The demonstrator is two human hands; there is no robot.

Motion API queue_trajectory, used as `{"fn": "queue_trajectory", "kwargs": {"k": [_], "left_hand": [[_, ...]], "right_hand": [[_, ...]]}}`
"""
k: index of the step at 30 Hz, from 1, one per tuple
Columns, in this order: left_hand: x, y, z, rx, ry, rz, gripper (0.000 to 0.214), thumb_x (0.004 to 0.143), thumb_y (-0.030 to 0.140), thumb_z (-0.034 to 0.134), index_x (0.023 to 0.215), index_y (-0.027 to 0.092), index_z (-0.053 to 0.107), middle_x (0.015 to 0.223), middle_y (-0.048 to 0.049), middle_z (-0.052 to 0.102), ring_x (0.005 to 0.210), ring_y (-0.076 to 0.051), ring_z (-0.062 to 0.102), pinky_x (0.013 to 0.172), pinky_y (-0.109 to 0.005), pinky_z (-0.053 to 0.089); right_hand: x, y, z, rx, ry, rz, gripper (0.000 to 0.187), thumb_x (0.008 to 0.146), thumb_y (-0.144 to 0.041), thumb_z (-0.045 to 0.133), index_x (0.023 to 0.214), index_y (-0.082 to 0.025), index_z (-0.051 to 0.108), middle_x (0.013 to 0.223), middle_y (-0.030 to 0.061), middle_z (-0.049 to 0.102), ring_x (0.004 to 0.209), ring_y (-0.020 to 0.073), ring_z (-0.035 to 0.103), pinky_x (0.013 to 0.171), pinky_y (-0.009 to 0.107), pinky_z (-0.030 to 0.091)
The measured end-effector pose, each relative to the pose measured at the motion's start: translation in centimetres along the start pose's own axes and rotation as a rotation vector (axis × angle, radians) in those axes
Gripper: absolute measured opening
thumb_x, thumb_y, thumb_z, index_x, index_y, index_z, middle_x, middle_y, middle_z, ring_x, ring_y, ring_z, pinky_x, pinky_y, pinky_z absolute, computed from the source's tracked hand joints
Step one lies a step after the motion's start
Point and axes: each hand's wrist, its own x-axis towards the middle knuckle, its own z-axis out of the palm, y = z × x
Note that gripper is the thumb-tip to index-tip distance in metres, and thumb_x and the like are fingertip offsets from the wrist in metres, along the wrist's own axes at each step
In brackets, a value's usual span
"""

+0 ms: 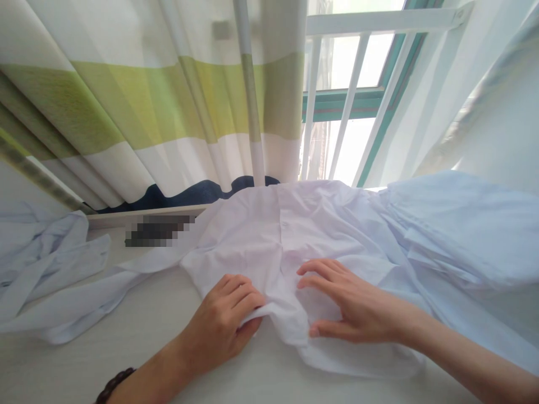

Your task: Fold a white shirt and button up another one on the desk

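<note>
A crumpled white shirt (295,235) lies spread on a white table (138,342) in front of me. My left hand (225,325) pinches a fold of the shirt's near edge, fingers curled around the cloth. My right hand (349,306) lies flat on the shirt just to the right, fingers stretched out and pressing the fabric down. One long sleeve (84,303) trails off to the left across the table. A dark bead bracelet (113,384) sits on my left wrist.
Another pale garment (46,252) lies bunched at the far left. A pile of light blue cloth (463,224) rests at the right. Behind the table hang striped green and white curtains (147,112) and a barred window (353,101).
</note>
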Motion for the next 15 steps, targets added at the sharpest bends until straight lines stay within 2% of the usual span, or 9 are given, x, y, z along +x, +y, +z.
{"fn": "queue_trajectory", "kwargs": {"k": [2, 4, 5, 7, 9, 10, 13, 15], "left_hand": [[0.6, -0.6, -0.2, -0.070, 0.097, -0.132, 0.011, 0.091, 0.017, 0.049, 0.087, 0.018, 0.059, 0.077, -0.0020, 0.064, 0.076, -0.017, 0.057, 0.072, -0.029, 0.046], [1.0, -0.8, -0.5, -0.134, 0.156, -0.290, 0.012, 0.092, 0.023, 0.051, 0.086, 0.018, 0.060, 0.076, -0.0008, 0.064, 0.072, -0.015, 0.059, 0.068, -0.026, 0.047], [1.1, -0.8, -0.5, -0.162, 0.166, -0.356, 0.013, 0.091, 0.026, 0.052, 0.086, 0.019, 0.060, 0.076, -0.0003, 0.064, 0.072, -0.015, 0.060, 0.067, -0.025, 0.048], [1.1, -0.8, -0.3, -0.216, 0.158, -0.451, 0.013, 0.089, 0.032, 0.056, 0.087, 0.020, 0.060, 0.075, 0.0007, 0.064, 0.070, -0.014, 0.061, 0.060, -0.022, 0.048], [0.8, -0.8, -0.1, -0.266, 0.149, -0.501, 0.017, 0.086, 0.038, 0.059, 0.087, 0.020, 0.057, 0.071, 0.0023, 0.062, 0.065, -0.013, 0.060, 0.051, -0.018, 0.045], [0.6, -1.0, 0.0, -0.289, 0.145, -0.523, 0.020, 0.085, 0.040, 0.060, 0.087, 0.021, 0.054, 0.068, 0.0033, 0.060, 0.061, -0.012, 0.058, 0.047, -0.017, 0.043], [-0.2, -1.6, 0.1, -0.327, 0.150, -0.577, 0.029, 0.082, 0.047, 0.060, 0.087, 0.022, 0.046, 0.061, 0.0070, 0.054, 0.046, -0.009, 0.049, 0.040, -0.015, 0.037], [-0.7, -2.0, 0.0, -0.299, 0.151, -0.558, 0.043, 0.073, 0.053, 0.068, 0.091, 0.023, 0.043, 0.062, 0.0074, 0.055, 0.044, -0.009, 0.050, 0.040, -0.016, 0.038]], "right_hand": [[0.3, -0.7, 0.7, 0.036, 0.002, -0.048, 0.061, 0.073, -0.057, 0.069, 0.117, -0.018, 0.055, 0.119, 0.0107, 0.056, 0.112, 0.0260, 0.049, 0.099, 0.041, 0.037], [0.9, -1.2, 1.7, 0.083, 0.027, -0.029, 0.064, 0.070, -0.058, 0.071, 0.116, -0.016, 0.054, 0.112, 0.0102, 0.059, 0.104, 0.0252, 0.052, 0.096, 0.040, 0.039], [1.1, -1.4, 2.2, 0.106, 0.046, 0.005, 0.060, 0.072, -0.055, 0.070, 0.114, -0.015, 0.054, 0.108, 0.0097, 0.060, 0.100, 0.0244, 0.053, 0.092, 0.039, 0.040], [1.6, -1.5, 2.9, 0.129, 0.079, 0.080, 0.039, 0.081, -0.044, 0.065, 0.107, -0.016, 0.056, 0.100, 0.0077, 0.062, 0.094, 0.0226, 0.054, 0.086, 0.037, 0.043], [1.8, -1.4, 3.4, 0.123, 0.092, 0.102, 0.016, 0.086, -0.032, 0.058, 0.096, -0.019, 0.058, 0.093, 0.0053, 0.062, 0.089, 0.0206, 0.053, 0.082, 0.034, 0.043], [1.8, -1.4, 3.4, 0.115, 0.085, 0.088, 0.012, 0.087, -0.030, 0.057, 0.092, -0.019, 0.058, 0.091, 0.0047, 0.062, 0.088, 0.0201, 0.052, 0.081, 0.034, 0.043], [1.4, -1.6, 3.3, 0.097, 0.038, 0.037, 0.026, 0.080, -0.042, 0.065, 0.094, -0.021, 0.060, 0.094, 0.0050, 0.059, 0.088, 0.0213, 0.050, 0.083, 0.036, 0.042], [1.1, -1.9, 3.3, 0.077, 0.008, 0.026, 0.029, 0.076, -0.041, 0.068, 0.095, -0.021, 0.060, 0.095, 0.0053, 0.059, 0.088, 0.0220, 0.050, 0.082, 0.036, 0.041]]}}
